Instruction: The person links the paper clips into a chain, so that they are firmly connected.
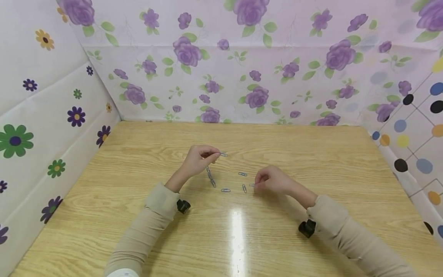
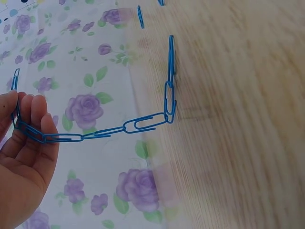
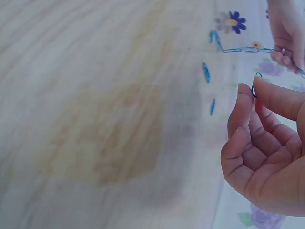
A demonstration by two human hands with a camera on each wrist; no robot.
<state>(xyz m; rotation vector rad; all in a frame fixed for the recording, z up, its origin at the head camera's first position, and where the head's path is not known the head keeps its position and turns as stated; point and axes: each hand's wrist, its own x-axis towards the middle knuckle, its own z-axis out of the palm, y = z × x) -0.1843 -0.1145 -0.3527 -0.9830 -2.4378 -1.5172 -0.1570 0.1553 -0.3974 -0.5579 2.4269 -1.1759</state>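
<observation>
My left hand [image 1: 198,159] pinches the end clip of a chain of linked blue paper clips [image 2: 104,132]. In the left wrist view the chain hangs from thumb and fingers past the palm, and its far end lies on the wooden table. My right hand [image 1: 273,180] stays just above the table to the right, a single blue paper clip [image 3: 256,86] pinched between thumb and index fingertip. This clip is apart from the chain. Between the hands lie loose paper clips: one farther back [image 1: 242,174], one near the right hand [image 1: 244,188] and one nearer the front [image 1: 225,190].
The wooden table [image 1: 294,146] has a glare streak at its front. A cloth with purple roses [image 1: 214,84] hangs along the back. Flowered cloth [image 1: 62,142] borders the left side and dotted cloth [image 1: 412,150] the right. Small black cameras [image 1: 183,206] sit at both wrists.
</observation>
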